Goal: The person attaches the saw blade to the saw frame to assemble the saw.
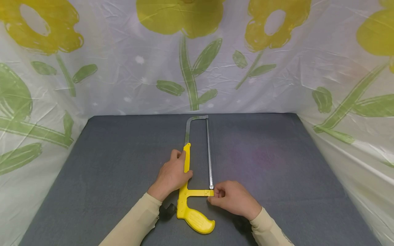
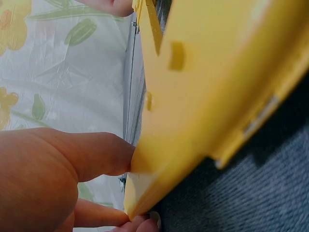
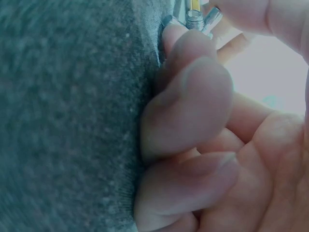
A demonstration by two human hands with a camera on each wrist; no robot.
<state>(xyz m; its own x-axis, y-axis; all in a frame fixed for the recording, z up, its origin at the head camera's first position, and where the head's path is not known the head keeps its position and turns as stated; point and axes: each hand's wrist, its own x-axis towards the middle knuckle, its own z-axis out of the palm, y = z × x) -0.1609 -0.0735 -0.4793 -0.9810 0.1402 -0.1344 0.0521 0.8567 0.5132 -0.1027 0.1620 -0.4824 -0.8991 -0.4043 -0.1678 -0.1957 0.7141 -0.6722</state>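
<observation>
A hacksaw [image 1: 197, 220] with a yellow grip and silver front bow lies flat, its bow pointing away from me. My left hand [image 1: 172, 176] grips the yellow spine of the frame between thumb and fingers; the left wrist view shows the thumb [image 2: 104, 153] pressed to its face. The straight blade [image 1: 209, 153] runs along the right side. At the right end of the yellow crossbar [image 1: 197, 193], my right hand [image 1: 235, 198] pinches a metal wing nut [image 3: 195, 20] between thumb and forefinger. In the head view the fingers hide that nut.
The saw lies on a dark grey cloth-covered table [image 1: 123, 153]. White sheeting [image 1: 117, 68] printed with yellow flowers and green leaves hangs behind the table and along both sides.
</observation>
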